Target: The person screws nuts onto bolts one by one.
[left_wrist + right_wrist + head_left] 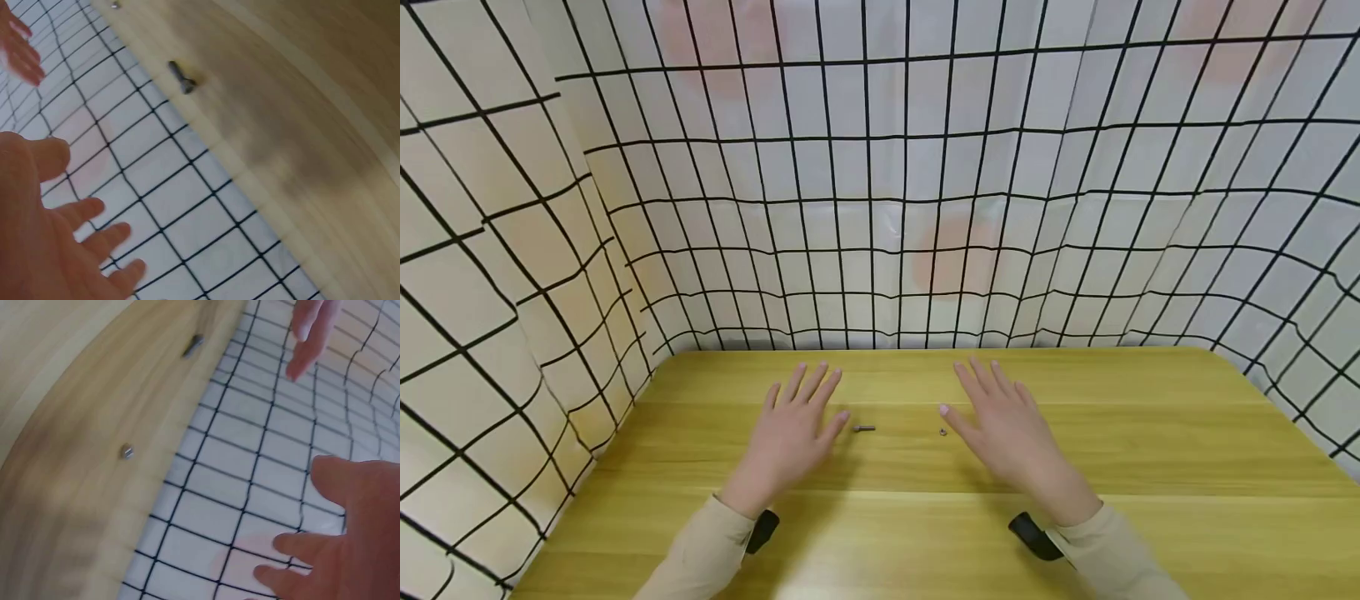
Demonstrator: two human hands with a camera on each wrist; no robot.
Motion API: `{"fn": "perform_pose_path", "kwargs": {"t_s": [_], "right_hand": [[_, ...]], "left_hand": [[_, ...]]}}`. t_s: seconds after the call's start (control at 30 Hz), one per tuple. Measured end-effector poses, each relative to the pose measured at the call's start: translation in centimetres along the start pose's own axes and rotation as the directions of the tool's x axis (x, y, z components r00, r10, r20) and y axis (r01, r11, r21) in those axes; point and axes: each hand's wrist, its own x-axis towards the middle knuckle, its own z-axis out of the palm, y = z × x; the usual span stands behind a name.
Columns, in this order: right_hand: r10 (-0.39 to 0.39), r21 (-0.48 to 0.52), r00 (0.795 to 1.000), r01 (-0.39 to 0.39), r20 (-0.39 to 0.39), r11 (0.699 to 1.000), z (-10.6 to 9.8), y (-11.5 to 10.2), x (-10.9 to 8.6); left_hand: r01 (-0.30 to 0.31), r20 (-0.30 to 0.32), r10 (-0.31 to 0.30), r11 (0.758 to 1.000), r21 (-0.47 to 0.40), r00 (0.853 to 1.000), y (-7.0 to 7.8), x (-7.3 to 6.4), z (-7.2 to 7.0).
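Observation:
A small dark metal bolt [864, 428] lies on its side on the wooden table, its head toward the left hand. To its right on the same board is a small metal nut [943, 432]. My left hand [793, 437] is spread above the table just left of the bolt, holding nothing. Fingers spread too, my right hand [1011, 429] hovers just right of the nut with nothing in it. The left wrist view shows the bolt [182, 77] apart from the fingers; in the right wrist view the nut [127, 451] is likewise apart from the hand.
The yellow wooden table [880, 533] runs up to a white wall covering with a black grid [880, 225], which also rises along both sides. A dark wrist device [1034, 536] sits at the right cuff, and another [763, 532] at the left cuff.

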Motion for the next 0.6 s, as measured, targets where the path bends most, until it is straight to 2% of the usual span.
{"fn": "perform_pose_path", "kwargs": {"t_s": [0.17, 0.33, 0.4, 0.6], "right_hand": [[-0.076, 0.067, 0.997, 0.078, -0.032, 0.995, 0.7, 1.8, 0.9], [-0.117, 0.177, 0.993, 0.116, -0.007, 0.977, 1.5, 3.7, 1.8], [-0.128, 0.211, 0.992, 0.123, 0.009, 0.970, 1.7, 4.2, 2.0], [-0.182, 0.270, 0.983, 0.173, 0.011, 0.947, 2.3, 5.2, 2.8]], "left_hand": [[-0.065, -0.014, 0.064, 0.996, -0.056, 0.998, -1.0, 0.5, 0.3], [-0.055, -0.002, 0.056, 0.981, -0.186, 0.998, -1.7, 1.0, 0.7], [-0.042, 0.012, 0.046, 0.968, -0.247, 0.999, -2.0, 1.2, 1.0], [-0.049, 0.017, 0.062, 0.907, -0.417, 0.998, -2.7, 1.9, 1.6]]}}
